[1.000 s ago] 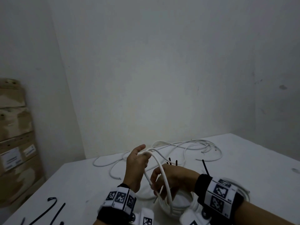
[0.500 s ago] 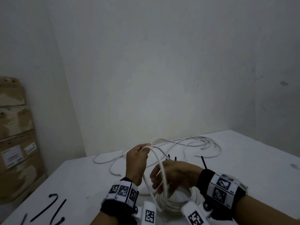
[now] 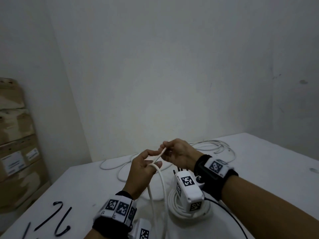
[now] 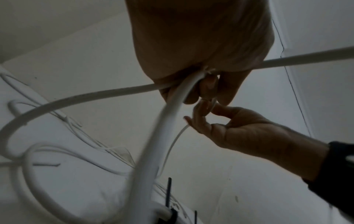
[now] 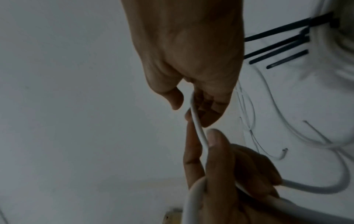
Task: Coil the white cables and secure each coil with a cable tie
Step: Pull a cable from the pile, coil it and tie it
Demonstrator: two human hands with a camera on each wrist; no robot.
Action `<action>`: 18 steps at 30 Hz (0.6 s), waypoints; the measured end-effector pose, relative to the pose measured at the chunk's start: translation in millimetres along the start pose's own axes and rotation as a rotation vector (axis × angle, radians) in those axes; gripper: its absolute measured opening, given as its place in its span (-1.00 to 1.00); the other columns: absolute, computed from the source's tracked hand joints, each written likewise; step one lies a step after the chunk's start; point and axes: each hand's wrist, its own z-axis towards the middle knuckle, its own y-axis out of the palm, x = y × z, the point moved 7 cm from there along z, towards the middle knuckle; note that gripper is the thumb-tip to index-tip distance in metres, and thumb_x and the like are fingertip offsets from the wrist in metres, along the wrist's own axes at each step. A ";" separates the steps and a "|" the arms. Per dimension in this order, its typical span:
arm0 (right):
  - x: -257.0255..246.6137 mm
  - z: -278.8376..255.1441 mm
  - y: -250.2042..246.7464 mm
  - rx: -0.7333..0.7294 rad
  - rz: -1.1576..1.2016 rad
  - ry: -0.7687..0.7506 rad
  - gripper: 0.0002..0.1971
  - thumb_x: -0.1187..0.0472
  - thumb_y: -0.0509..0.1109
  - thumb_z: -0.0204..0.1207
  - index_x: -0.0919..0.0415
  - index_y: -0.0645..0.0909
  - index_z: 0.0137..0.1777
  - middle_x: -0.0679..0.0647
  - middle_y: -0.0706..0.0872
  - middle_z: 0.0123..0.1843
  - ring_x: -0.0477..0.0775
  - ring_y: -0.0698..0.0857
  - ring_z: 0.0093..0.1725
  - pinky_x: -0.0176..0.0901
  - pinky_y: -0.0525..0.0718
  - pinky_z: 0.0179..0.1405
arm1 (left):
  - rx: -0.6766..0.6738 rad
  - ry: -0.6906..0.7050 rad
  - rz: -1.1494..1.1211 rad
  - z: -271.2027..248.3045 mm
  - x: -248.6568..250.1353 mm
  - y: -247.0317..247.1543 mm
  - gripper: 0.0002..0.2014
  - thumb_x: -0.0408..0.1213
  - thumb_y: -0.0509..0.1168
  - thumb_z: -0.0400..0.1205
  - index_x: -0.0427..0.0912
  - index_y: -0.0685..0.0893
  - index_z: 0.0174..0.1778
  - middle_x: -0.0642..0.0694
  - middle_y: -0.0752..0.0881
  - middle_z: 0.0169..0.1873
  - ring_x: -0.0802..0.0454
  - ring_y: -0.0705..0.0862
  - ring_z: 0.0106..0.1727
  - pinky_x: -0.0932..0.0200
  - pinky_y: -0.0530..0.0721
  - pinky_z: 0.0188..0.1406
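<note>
Table (image 3: 259, 169) carries everything, largest first; loose cables (image 3: 215, 147) sprawl at the far side near the wall, uncoiled, likely the remaining work; a finished coil (image 3: 179, 207) lies flat near the right wrist, black ties (image 5: 275, 45) sticking up from it, so judged already secured; spare ties (image 3: 51, 219) lie at the near left edge, well apart from the hands, probably kept there as the supply for later coils.

Cable (image 3: 161, 187) in hand is lifted off the table, loops hanging down from the left hand (image 3: 140, 171); the lift likely lets the loops hang free and stay even.

Left hand: fingers (image 5: 216, 153) curled round the cable, thumb pressed on top, acting as the anchor that gathers each loop.

Right hand (image 3: 179, 155): thumb and fingers pinch the same cable just past the left hand, the short run between the two hands pulled straight; probably feeding the next turn toward the left hand, pinch kept light so the cable can slide.

Step judged: mid-coiling, no tie on this cable yet.
</note>
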 end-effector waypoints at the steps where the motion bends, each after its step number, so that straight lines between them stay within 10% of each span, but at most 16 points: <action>1: -8.3 -1.5 3.1 -0.019 -0.082 -0.056 -0.87 0.45 0.13 0.62 0.27 0.46 -0.06 0.13 0.56 -0.33 0.05 0.59 -0.34 -0.18 0.59 -0.47 | -0.033 -0.001 0.082 1.0 -1.9 -0.9 -0.81 -0.45 0.42 0.55 -0.10 0.68 0.00 -0.13 0.59 -0.52 0.00 0.50 -0.41 0.15 0.52 -0.34; 6: -48.2 -20.7 21.6 -0.153 -0.655 -0.336 -0.76 0.45 0.26 0.56 0.23 0.50 0.18 0.12 0.68 -0.30 0.04 0.66 -0.28 -0.14 0.51 -0.24 | -0.267 -0.094 0.768 8.6 -24.6 -2.7 -0.79 -0.03 0.47 0.53 0.00 0.64 -0.04 0.00 0.72 -0.16 0.11 0.66 -0.18 0.25 0.64 -0.18; 12: -60.1 -32.3 30.9 -0.288 -0.798 -0.349 -0.80 0.37 0.36 0.56 0.26 0.52 0.15 0.20 0.75 -0.17 0.10 0.72 -0.22 -0.15 0.66 -0.27 | -0.531 -0.275 0.624 16.5 -27.4 7.8 -0.55 -0.27 0.57 0.43 0.01 0.61 0.19 -0.04 0.71 0.04 0.10 0.69 0.06 0.17 0.71 0.11; 16: -55.5 -35.1 34.7 -0.316 -0.773 -0.352 -0.84 0.42 0.36 0.51 0.22 0.53 0.04 0.15 0.69 -0.15 0.06 0.69 -0.19 -0.17 0.63 -0.19 | -0.505 -0.249 0.366 15.8 -7.3 24.5 -0.95 -0.35 0.40 0.60 -0.24 0.72 -0.14 -0.06 0.76 -0.40 0.02 0.72 -0.38 0.22 0.67 -0.30; 18: -62.4 -34.8 33.1 -0.277 -0.463 -0.301 -0.94 0.32 0.33 0.55 0.19 0.50 -0.05 0.09 0.68 -0.22 0.05 0.71 -0.21 -0.17 0.62 -0.15 | -0.352 -0.238 0.395 19.2 -6.5 18.2 -0.64 -0.16 0.26 0.71 -0.24 0.59 -0.40 0.02 0.58 -0.66 0.05 0.48 -0.61 0.19 0.49 -0.50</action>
